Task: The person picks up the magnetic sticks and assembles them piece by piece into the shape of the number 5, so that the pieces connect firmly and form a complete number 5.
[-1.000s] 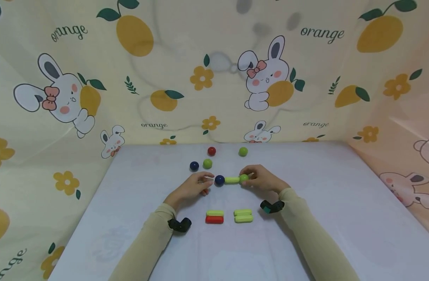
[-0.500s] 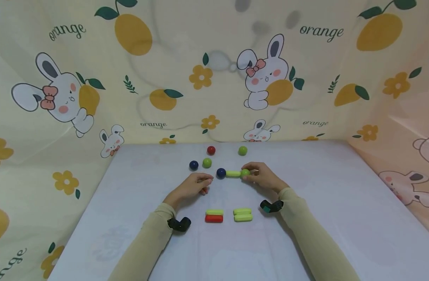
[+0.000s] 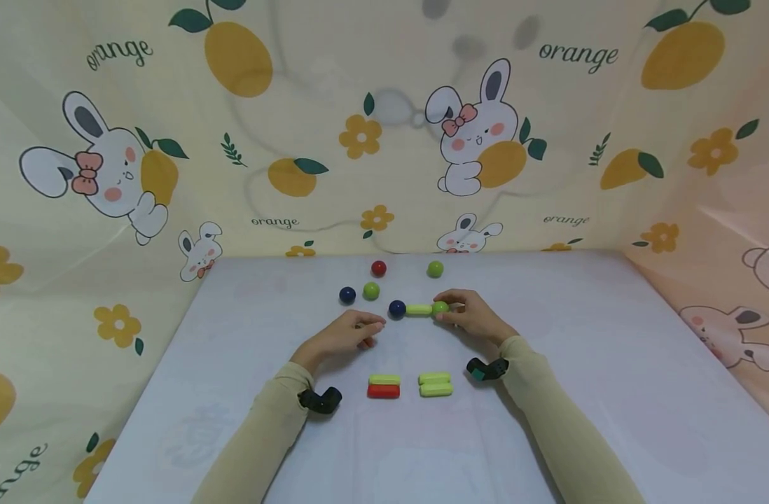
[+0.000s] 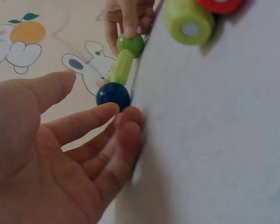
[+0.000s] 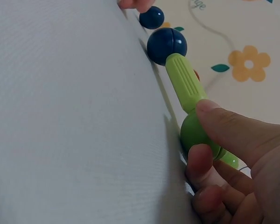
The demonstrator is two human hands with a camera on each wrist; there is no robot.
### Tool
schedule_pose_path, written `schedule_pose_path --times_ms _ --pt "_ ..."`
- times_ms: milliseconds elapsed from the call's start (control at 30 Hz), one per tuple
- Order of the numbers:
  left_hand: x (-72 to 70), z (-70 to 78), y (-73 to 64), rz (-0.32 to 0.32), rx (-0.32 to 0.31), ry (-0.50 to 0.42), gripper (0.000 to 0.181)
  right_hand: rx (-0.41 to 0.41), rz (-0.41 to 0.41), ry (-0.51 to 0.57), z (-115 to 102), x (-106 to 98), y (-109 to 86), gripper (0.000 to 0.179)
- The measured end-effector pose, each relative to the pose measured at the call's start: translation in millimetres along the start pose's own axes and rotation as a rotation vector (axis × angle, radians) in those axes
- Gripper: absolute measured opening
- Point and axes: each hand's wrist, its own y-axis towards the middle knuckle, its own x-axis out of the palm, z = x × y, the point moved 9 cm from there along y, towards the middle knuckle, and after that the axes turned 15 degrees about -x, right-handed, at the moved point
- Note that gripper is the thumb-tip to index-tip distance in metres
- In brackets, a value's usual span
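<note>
My right hand [image 3: 471,315] pinches a green ball [image 5: 195,132] between thumb and fingers. A light green rod [image 3: 419,309] runs from that ball to a dark blue ball [image 3: 397,309], the three joined in one straight piece just over the table. Near the blue end is my left hand [image 3: 342,334], its fingers loosely bent and holding nothing. In the left wrist view its fingertips overlap the lower edge of the blue ball; whether they touch it I cannot tell.
Behind lie a red ball [image 3: 379,269], a loose blue ball [image 3: 347,295] and two green balls [image 3: 371,290]. Nearer the front are a red rod [image 3: 384,391] with a green rod beside it, and a pair of green rods [image 3: 435,384]. A printed cloth [image 3: 397,42] hangs behind the table.
The joined piece has moved away from me, slightly rightward, in my right hand's grip. My left hand has stayed nearly in place, its fingers now a little lower than the blue ball.
</note>
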Motion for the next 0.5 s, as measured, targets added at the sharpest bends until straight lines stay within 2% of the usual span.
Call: schedule_pose_path --times_ms 200,500 --pt "6.9 8.0 -6.3 -0.069 0.053 0.069 0.040 -0.006 -0.001 0.007 -0.6 -0.3 0.1 0.045" --pt "27.8 27.4 -28.8 -0.196 0.170 0.196 0.038 0.002 0.003 0.011 0.9 0.0 0.4 0.046"
